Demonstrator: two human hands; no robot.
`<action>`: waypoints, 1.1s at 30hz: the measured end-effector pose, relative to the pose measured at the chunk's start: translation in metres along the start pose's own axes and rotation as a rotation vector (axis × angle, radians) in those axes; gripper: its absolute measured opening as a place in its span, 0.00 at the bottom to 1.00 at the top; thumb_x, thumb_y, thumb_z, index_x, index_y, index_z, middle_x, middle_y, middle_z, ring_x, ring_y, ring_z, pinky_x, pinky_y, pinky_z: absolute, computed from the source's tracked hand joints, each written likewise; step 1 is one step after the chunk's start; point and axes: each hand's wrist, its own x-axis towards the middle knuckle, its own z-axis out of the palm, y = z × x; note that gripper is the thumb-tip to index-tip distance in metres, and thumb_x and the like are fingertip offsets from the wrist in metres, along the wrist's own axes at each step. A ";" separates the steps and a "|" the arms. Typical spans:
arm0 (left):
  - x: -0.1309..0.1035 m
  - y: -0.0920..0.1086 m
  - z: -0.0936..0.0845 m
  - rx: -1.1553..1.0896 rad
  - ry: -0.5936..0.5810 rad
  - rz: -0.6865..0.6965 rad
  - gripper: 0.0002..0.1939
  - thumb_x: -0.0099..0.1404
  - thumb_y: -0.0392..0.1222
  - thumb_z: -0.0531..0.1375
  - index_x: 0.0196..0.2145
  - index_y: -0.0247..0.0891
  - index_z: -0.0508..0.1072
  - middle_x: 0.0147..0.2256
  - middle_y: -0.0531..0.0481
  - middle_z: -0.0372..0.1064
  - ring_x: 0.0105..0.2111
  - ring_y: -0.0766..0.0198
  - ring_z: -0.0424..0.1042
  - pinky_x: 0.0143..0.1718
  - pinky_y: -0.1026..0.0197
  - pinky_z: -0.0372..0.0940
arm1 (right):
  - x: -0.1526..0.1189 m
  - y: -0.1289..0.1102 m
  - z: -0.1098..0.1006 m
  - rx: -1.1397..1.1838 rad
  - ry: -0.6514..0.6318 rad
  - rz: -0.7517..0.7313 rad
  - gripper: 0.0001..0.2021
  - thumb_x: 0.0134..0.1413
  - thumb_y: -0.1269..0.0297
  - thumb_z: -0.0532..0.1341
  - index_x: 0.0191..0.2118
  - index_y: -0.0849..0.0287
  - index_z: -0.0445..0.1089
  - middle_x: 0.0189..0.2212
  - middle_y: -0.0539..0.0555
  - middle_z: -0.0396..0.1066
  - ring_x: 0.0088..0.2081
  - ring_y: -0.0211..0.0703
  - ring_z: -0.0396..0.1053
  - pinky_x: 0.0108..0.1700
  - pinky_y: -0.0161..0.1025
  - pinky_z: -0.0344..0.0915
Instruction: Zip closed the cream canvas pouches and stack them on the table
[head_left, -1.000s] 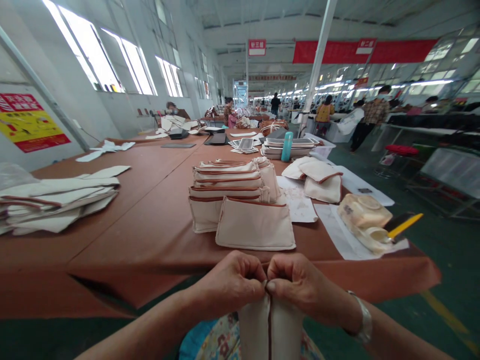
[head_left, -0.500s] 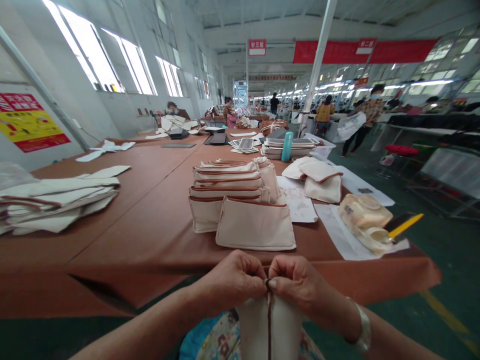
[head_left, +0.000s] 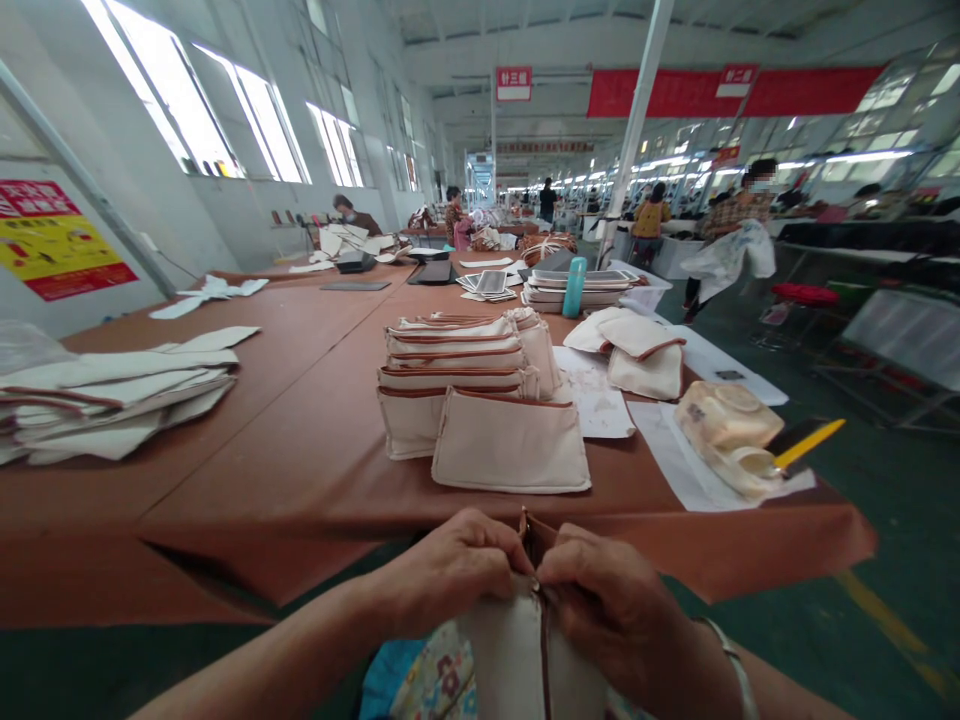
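Note:
In my lap, just below the table's front edge, I hold a cream pouch with a dark brown seam or zipper line down its middle. My left hand pinches the pouch's upper end beside that line. Opposite it, my right hand grips the other side, its fingers curled in and partly hidden. Between the fingertips the brown-lined top gapes a little, and a small metallic bit shows there, too small to name. Straight ahead, a finished-looking cream pouch leans against a row of similar pouches.
The brown-covered table carries a stack of cream pieces at left. To the right lie loose cream pieces, a cut plastic container and a yellow-handled brush. A turquoise bottle stands farther back. People work beyond.
The pouch's brown-lined top now sticks up and opens between my hands. My right hand has turned and curled more over its side. In the background, a person carrying a white bag has shifted.

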 end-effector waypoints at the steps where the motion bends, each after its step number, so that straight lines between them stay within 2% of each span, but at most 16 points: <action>1: 0.000 0.000 0.001 -0.058 0.011 0.005 0.10 0.53 0.38 0.57 0.28 0.29 0.76 0.21 0.53 0.60 0.22 0.69 0.52 0.21 0.65 0.45 | -0.002 0.000 -0.002 -0.052 -0.032 -0.040 0.10 0.55 0.78 0.52 0.36 0.57 0.66 0.27 0.50 0.64 0.28 0.38 0.61 0.28 0.33 0.57; 5: 0.001 -0.005 0.005 -0.201 0.033 -0.025 0.19 0.60 0.53 0.59 0.25 0.31 0.73 0.21 0.52 0.60 0.20 0.69 0.54 0.21 0.65 0.47 | -0.008 0.002 -0.008 -0.258 -0.129 -0.164 0.09 0.58 0.76 0.51 0.38 0.58 0.66 0.27 0.52 0.63 0.28 0.40 0.60 0.28 0.35 0.54; 9: 0.003 -0.015 0.005 -0.297 -0.043 -0.114 0.21 0.53 0.54 0.68 0.25 0.33 0.68 0.20 0.55 0.58 0.19 0.72 0.52 0.20 0.67 0.45 | -0.014 0.004 -0.008 -0.488 -0.183 -0.267 0.08 0.61 0.73 0.52 0.43 0.60 0.66 0.25 0.52 0.65 0.25 0.40 0.57 0.26 0.38 0.50; 12: 0.001 -0.016 0.004 -0.209 -0.095 -0.067 0.23 0.54 0.57 0.67 0.27 0.31 0.69 0.22 0.55 0.58 0.20 0.72 0.51 0.21 0.67 0.46 | -0.019 0.000 -0.007 -0.381 -0.173 -0.295 0.09 0.61 0.73 0.52 0.45 0.60 0.64 0.27 0.52 0.66 0.27 0.41 0.59 0.29 0.37 0.54; 14: -0.002 -0.012 0.004 -0.127 -0.119 -0.013 0.23 0.57 0.58 0.65 0.29 0.31 0.70 0.23 0.55 0.58 0.21 0.72 0.51 0.21 0.68 0.46 | -0.019 -0.004 -0.007 -0.150 -0.122 -0.127 0.08 0.63 0.71 0.51 0.45 0.58 0.63 0.30 0.52 0.66 0.30 0.41 0.62 0.32 0.36 0.59; 16: -0.006 -0.006 0.005 -0.028 -0.117 0.046 0.22 0.61 0.58 0.61 0.31 0.31 0.70 0.24 0.55 0.58 0.22 0.72 0.51 0.21 0.67 0.45 | -0.015 -0.009 -0.010 0.095 -0.075 0.172 0.08 0.67 0.66 0.48 0.45 0.57 0.62 0.30 0.50 0.65 0.30 0.39 0.62 0.32 0.34 0.60; 18: -0.009 -0.001 0.006 0.074 -0.099 0.098 0.22 0.64 0.58 0.59 0.31 0.31 0.69 0.24 0.55 0.56 0.22 0.72 0.50 0.21 0.67 0.45 | -0.007 -0.012 -0.016 0.255 -0.128 0.400 0.12 0.70 0.61 0.46 0.41 0.58 0.63 0.29 0.49 0.62 0.29 0.37 0.60 0.31 0.33 0.59; 19: -0.010 0.002 0.006 0.118 -0.088 0.124 0.22 0.64 0.58 0.58 0.31 0.31 0.68 0.24 0.56 0.55 0.23 0.72 0.50 0.21 0.67 0.45 | -0.002 -0.012 -0.019 0.297 -0.181 0.447 0.15 0.70 0.58 0.46 0.37 0.58 0.64 0.28 0.48 0.61 0.29 0.37 0.58 0.32 0.33 0.58; 22: -0.014 0.006 0.007 0.187 -0.063 0.172 0.23 0.66 0.58 0.56 0.30 0.31 0.67 0.24 0.56 0.53 0.24 0.71 0.49 0.22 0.67 0.46 | 0.011 -0.013 -0.029 0.352 -0.352 0.452 0.18 0.67 0.54 0.50 0.28 0.60 0.61 0.27 0.48 0.58 0.29 0.35 0.54 0.31 0.32 0.55; 25: -0.015 0.003 0.009 0.172 -0.044 0.177 0.22 0.66 0.57 0.56 0.30 0.32 0.67 0.24 0.55 0.53 0.23 0.71 0.49 0.22 0.67 0.46 | 0.014 -0.011 -0.030 0.431 -0.413 0.452 0.17 0.64 0.54 0.55 0.29 0.61 0.63 0.26 0.47 0.57 0.27 0.34 0.52 0.28 0.31 0.51; 28: -0.013 -0.008 0.013 -0.008 -0.042 0.162 0.22 0.64 0.57 0.59 0.29 0.32 0.66 0.23 0.55 0.54 0.22 0.72 0.49 0.21 0.67 0.46 | 0.009 -0.006 -0.022 0.509 -0.344 0.415 0.17 0.62 0.53 0.57 0.29 0.61 0.63 0.25 0.47 0.57 0.27 0.34 0.52 0.28 0.31 0.51; 31: -0.006 -0.019 0.014 -0.247 -0.043 0.137 0.22 0.60 0.57 0.63 0.28 0.33 0.65 0.23 0.55 0.56 0.21 0.72 0.51 0.21 0.68 0.47 | 0.004 0.000 -0.014 0.473 -0.259 0.387 0.17 0.61 0.52 0.58 0.28 0.61 0.62 0.25 0.47 0.58 0.27 0.35 0.52 0.28 0.32 0.51; 33: -0.003 -0.020 0.010 -0.298 -0.054 0.130 0.22 0.59 0.57 0.64 0.28 0.34 0.65 0.22 0.56 0.55 0.20 0.73 0.50 0.21 0.68 0.45 | 0.003 0.005 -0.013 0.495 -0.254 0.398 0.17 0.61 0.52 0.58 0.28 0.61 0.61 0.25 0.48 0.57 0.28 0.35 0.52 0.29 0.33 0.51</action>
